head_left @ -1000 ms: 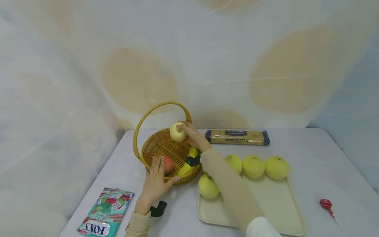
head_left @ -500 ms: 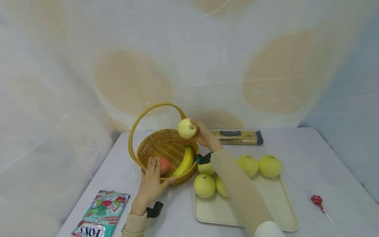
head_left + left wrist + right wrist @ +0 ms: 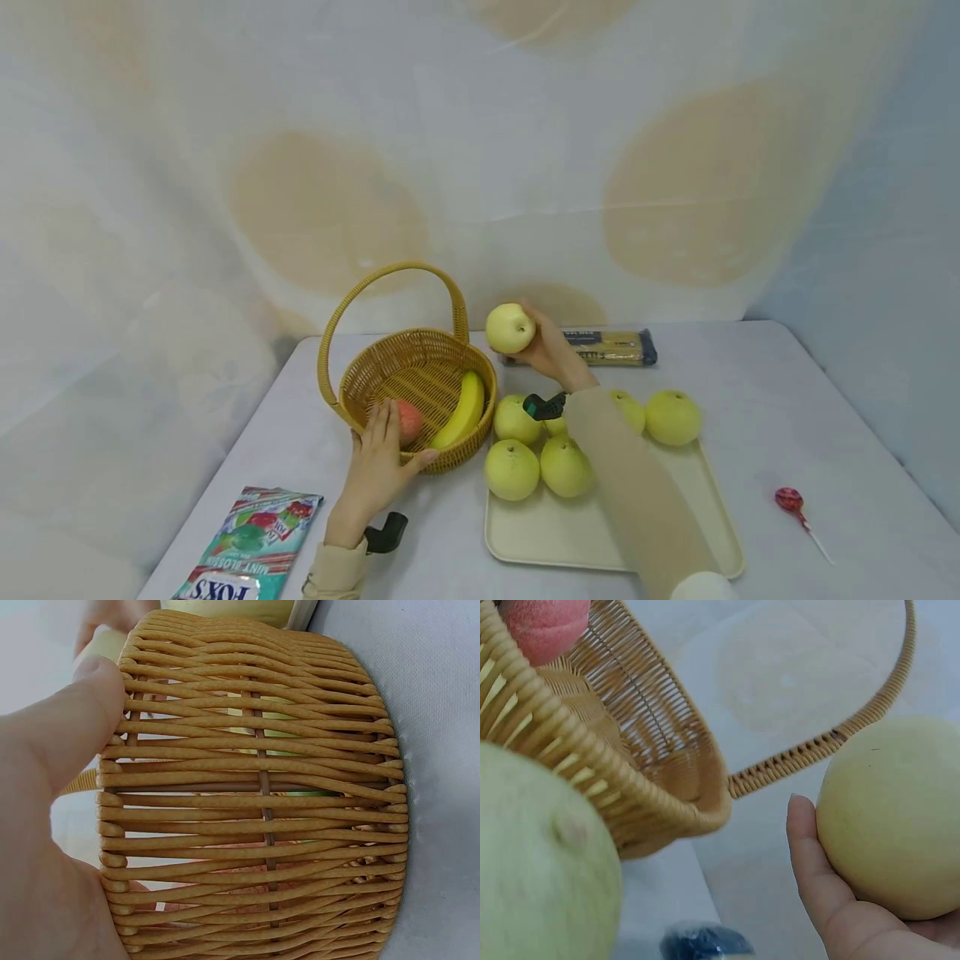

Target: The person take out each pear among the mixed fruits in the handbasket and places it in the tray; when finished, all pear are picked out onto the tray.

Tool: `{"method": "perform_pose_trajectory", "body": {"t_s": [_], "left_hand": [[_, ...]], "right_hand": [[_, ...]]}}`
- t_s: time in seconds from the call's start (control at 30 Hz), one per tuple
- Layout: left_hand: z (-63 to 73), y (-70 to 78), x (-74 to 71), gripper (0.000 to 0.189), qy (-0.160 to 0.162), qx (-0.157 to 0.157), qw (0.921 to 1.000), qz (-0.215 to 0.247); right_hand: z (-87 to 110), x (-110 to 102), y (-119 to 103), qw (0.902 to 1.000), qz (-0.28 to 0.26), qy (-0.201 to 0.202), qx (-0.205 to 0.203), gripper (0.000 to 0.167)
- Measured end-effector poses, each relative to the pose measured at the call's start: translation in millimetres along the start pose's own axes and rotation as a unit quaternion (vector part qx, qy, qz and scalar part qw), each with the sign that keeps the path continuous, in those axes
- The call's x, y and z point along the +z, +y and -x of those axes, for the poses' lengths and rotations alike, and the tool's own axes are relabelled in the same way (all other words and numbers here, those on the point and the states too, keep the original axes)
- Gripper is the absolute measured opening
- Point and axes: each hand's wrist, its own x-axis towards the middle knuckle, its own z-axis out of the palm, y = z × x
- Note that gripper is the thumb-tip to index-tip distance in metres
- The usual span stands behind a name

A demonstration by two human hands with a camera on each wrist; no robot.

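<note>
My left hand (image 3: 375,471) holds the near rim of a woven basket (image 3: 452,458), fingers over the edge and thumb along the rim. Inside lie a red peach (image 3: 409,421), partly covered by those fingers, and a yellow banana (image 3: 463,412). In the left wrist view the basket's wall (image 3: 255,795) fills most of the picture. To the right of the basket, my right hand (image 3: 551,346) grips a pale yellow round fruit (image 3: 510,328) with a small dimple, raised above the table. The right wrist view has this fruit (image 3: 900,817) resting against the curled fingers.
Several similar yellow-green round fruits (image 3: 512,470) sit on a cream tray (image 3: 555,542), partly behind the right sleeve. A spaghetti pack (image 3: 611,348) lies behind the right hand. A candy bag (image 3: 251,542) lies front left, a red lollipop (image 3: 790,500) at right. The basket's tall handle (image 3: 390,271) arches up.
My right hand has carried the pale fruit rightward, from over the basket to beside it. The left hand keeps its place on the rim; the whole view has shifted slightly.
</note>
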Motion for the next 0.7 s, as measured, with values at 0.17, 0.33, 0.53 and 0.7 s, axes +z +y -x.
{"method": "perform_pose_trajectory", "body": {"t_s": [0.17, 0.33, 0.53, 0.7], "left_hand": [[-1.2, -1.0, 1.6, 0.102, -0.003, -0.004, 1.0, 0.002], [-2.7, -0.8, 3.3, 0.103, -0.005, -0.004, 1.0, -0.001], [-2.4, 0.4, 1.7, 0.105, -0.009, -0.002, 1.0, 0.0], [-2.8, -1.1, -0.4, 0.106, -0.005, -0.004, 1.0, -0.004]], "right_hand": [[7.9, -13.9, -6.6, 0.9998, -0.011, 0.014, 0.002, 0.047], [21.9, -31.1, -13.1, 0.9999, -0.008, 0.012, -0.009, 0.045], [40.1, -50.4, -24.9, 0.9984, -0.025, 0.036, -0.036, 0.032], [52.0, -61.1, -34.4, 0.9937, -0.081, 0.061, -0.047, 0.05]]}}
